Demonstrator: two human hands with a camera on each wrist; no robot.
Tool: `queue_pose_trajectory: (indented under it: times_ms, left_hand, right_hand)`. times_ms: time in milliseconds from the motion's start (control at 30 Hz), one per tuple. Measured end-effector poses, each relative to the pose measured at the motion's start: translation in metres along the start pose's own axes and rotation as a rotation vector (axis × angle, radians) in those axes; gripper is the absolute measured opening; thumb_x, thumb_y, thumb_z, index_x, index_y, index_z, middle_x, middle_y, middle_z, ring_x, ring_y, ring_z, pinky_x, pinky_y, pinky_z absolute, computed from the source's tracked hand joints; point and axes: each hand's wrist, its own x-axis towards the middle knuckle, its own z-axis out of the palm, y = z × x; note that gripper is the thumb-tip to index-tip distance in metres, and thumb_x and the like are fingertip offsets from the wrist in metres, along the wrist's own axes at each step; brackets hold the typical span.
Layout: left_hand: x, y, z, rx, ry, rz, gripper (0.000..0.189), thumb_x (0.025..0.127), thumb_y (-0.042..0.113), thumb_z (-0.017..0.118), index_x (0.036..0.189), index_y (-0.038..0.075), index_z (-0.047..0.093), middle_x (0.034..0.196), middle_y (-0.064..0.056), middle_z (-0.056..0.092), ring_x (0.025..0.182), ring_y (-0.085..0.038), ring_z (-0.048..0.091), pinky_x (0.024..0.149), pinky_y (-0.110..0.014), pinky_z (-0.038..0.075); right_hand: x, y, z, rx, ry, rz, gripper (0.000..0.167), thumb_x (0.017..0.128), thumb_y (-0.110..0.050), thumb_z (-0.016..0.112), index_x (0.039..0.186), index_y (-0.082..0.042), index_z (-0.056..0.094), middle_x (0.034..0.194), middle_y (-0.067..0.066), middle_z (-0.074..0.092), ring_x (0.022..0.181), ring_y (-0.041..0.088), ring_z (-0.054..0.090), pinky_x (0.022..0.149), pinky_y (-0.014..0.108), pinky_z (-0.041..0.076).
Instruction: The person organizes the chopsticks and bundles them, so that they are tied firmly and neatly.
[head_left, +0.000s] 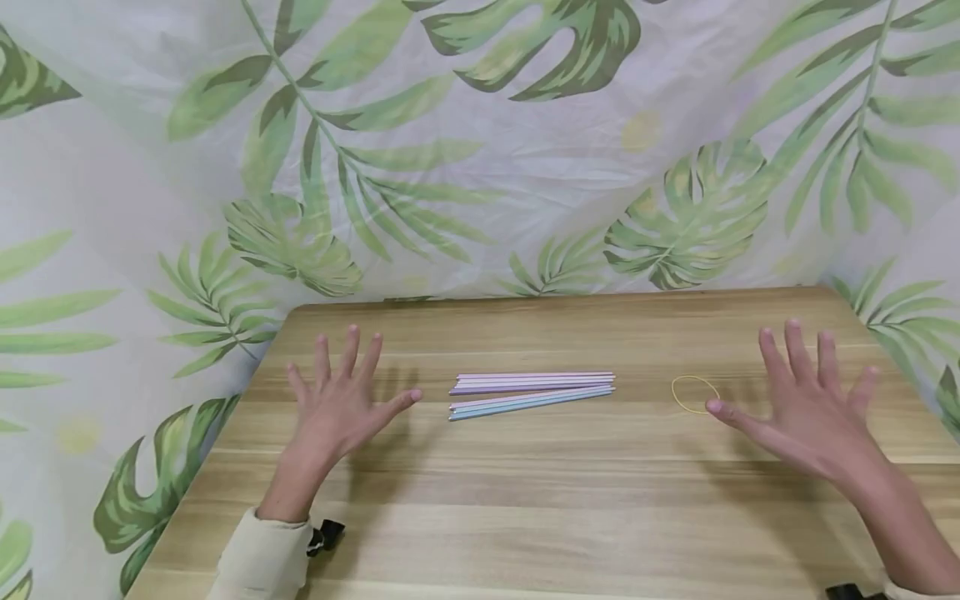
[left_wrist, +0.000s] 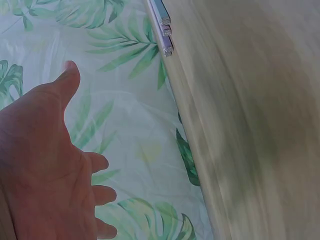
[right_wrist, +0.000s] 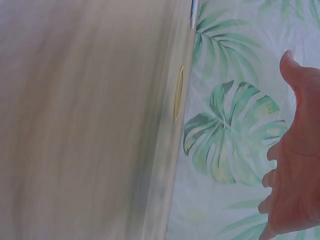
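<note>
Several thin sticks [head_left: 532, 383] in pink, white, purple and blue lie on the wooden table, fanned slightly into two groups. What they are made for I cannot tell. To their right lies a thin yellow rubber band [head_left: 695, 394], loosely round. My left hand [head_left: 337, 408] hovers left of the sticks with fingers spread, holding nothing. Spread likewise, my right hand [head_left: 810, 417] hovers right of the band, its thumb overlapping the band's edge in the head view. The right wrist view shows the band [right_wrist: 178, 93] apart from that hand. Stick ends [left_wrist: 167, 40] show in the left wrist view.
The wooden table [head_left: 525, 517] reaches back to a leaf-patterned cloth [head_left: 555, 183], which also hangs along both sides. A black wrist strap piece [head_left: 326, 537] sits by the left sleeve [head_left: 262, 554]. Another black piece [head_left: 847, 592] shows at the right wrist.
</note>
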Motion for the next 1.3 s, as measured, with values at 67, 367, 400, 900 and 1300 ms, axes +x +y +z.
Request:
queue_pose_trajectory:
  times_ms: [67,367,400,900,1300]
  left_hand:
    - [0.002,0.004,-0.001,0.005,-0.006,0.005,0.114,0.091,0.093,0.042,0.174,0.022,0.012,0.181,-0.016,-0.005,0.162,-0.055,-0.017,0.113,-0.088,-0.015]
    - [0.014,0.03,0.007,0.019,-0.002,0.055,0.113,0.09,0.092,0.046,0.174,0.024,0.013,0.182,-0.012,-0.002,0.164,-0.053,-0.012,0.118,-0.086,-0.01]
    - [0.015,0.033,0.008,0.011,-0.004,0.06,0.113,0.09,0.091,0.048,0.174,0.025,0.013,0.182,-0.011,-0.003,0.164,-0.052,-0.012,0.118,-0.085,-0.01]
    - [0.028,0.073,0.012,-0.067,-0.001,0.131,0.115,0.087,0.088,0.059,0.174,0.026,0.017,0.183,-0.009,0.003,0.166,-0.047,-0.011,0.121,-0.083,-0.008]
    - [0.044,0.094,0.017,-0.183,-0.065,0.22,0.114,0.088,0.079,0.069,0.174,0.027,0.016,0.183,-0.005,0.001,0.168,-0.042,-0.008,0.124,-0.08,-0.003]
  right_hand:
    - [0.003,-0.005,0.001,0.004,0.007,-0.005,0.118,0.098,-0.07,0.062,0.172,-0.007,-0.007,0.174,0.018,-0.029,0.155,0.052,-0.035,0.105,0.084,-0.03]
    - [0.017,-0.022,0.009,0.029,-0.004,-0.041,0.121,0.096,-0.073,0.062,0.172,-0.009,-0.005,0.176,0.015,-0.026,0.158,0.049,-0.031,0.108,0.086,-0.024]
    - [0.018,-0.024,0.01,0.031,-0.008,-0.047,0.121,0.095,-0.073,0.063,0.172,-0.009,-0.005,0.176,0.015,-0.025,0.158,0.049,-0.031,0.109,0.086,-0.024]
    - [0.042,-0.057,0.024,0.038,-0.058,-0.092,0.122,0.093,-0.079,0.061,0.173,-0.011,0.001,0.178,0.011,-0.022,0.162,0.052,-0.021,0.113,0.089,-0.009]
    - [0.064,-0.084,0.033,0.111,-0.078,-0.164,0.126,0.091,-0.077,0.067,0.173,-0.011,-0.003,0.179,0.01,-0.019,0.165,0.044,-0.018,0.121,0.084,-0.003]
